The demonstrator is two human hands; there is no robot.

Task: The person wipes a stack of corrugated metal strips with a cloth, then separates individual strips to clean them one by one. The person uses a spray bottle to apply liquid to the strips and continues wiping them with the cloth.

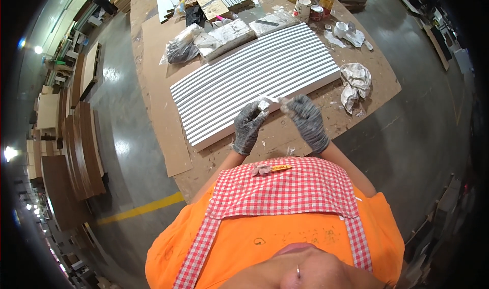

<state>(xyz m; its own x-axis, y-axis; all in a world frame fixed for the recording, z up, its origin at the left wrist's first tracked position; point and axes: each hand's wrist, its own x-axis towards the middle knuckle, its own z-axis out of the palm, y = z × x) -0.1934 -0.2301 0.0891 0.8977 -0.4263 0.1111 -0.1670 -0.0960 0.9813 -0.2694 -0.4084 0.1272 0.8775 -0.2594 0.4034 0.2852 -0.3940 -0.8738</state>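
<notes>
One ribbed white panel (254, 77), long axis left to right, lies on the bench (377, 80); over its near edge, the left hand (249, 128) pinches a white lump (264, 104); the right hand's (308, 122) fingers curl beside, grip unclear.

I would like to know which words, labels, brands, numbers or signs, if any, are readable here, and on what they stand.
None clear enough to quote.
Narrow yellow strip on the red-and-white checked cloth apron: dark print, too small.
White cylindrical can, short red can: label marks, too blurred.
Orange fabric shirt: dark marks, unclear whether writing.
</notes>
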